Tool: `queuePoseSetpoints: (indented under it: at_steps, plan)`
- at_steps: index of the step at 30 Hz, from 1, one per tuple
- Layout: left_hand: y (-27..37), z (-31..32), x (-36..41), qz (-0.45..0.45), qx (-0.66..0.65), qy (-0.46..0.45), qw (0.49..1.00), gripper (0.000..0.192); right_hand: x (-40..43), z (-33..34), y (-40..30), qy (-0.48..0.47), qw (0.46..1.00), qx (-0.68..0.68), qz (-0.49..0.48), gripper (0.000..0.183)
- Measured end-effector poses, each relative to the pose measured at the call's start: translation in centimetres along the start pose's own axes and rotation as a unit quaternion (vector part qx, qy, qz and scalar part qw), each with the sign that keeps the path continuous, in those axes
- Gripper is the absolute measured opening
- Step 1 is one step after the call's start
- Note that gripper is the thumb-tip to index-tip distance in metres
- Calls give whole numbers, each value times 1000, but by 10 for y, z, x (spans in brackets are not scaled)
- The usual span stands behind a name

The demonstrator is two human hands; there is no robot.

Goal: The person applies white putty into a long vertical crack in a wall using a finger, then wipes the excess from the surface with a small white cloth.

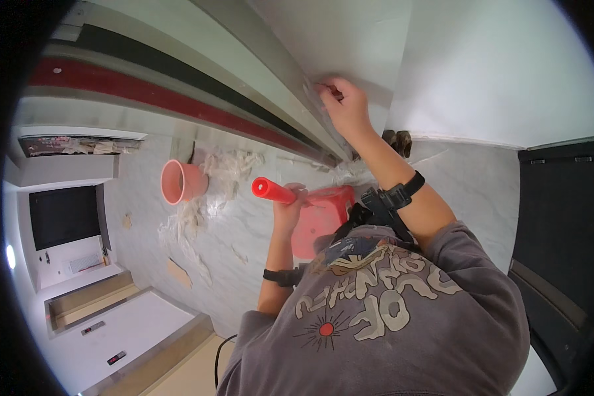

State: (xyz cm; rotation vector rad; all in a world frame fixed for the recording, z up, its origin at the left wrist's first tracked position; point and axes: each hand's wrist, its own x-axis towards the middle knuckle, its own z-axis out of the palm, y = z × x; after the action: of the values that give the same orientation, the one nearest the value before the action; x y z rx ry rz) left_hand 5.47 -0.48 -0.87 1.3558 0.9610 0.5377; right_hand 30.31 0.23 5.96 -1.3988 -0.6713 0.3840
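My left hand [288, 210] is wrapped around a red cylinder [272, 190], whose round end with a small hole faces up toward me. A red plastic stool [317, 227] is below and beside that hand, partly hidden by my body. My right hand [347, 106] is up at the long grey trim [277, 59] where it meets the white wall panel [346, 39]. Its fingers are bent and pinched close to the trim's edge. Whether something thin is between them is too small to tell. A wrinkled translucent strip [326, 119] runs along the edge below these fingers.
A pink bucket [194, 182] stands on the marble-look floor [237, 287]. Crumpled clear plastic film [227, 168] and a cardboard piece [179, 273] lie nearby. Dark shoes [403, 143] sit by the wall. A dark door [564, 208] is at right; red-and-black framing [178, 106] crosses the upper left.
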Motion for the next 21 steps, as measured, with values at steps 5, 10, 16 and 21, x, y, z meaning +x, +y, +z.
queuePoseSetpoints:
  at_steps: [5, 10, 16, 21]
  plan:
    - [10, 3, -2, -19, -1, -2, 1000, 13, 9, 8, -16, 10, 999, 41, -7, 13]
    - [3, 1, -2, -21, -6, 6, 1000, 13, 14, 6, -18, 12, 999, 12, -42, 9]
    - [4, 1, -4, -10, 2, 11, 1000, 12, 17, 6, -25, 29, 977, -142, -159, 11]
    - [8, 2, -5, -20, 1, 14, 1000, 12, 17, 7, -25, 3, 970, -174, -168, 14]
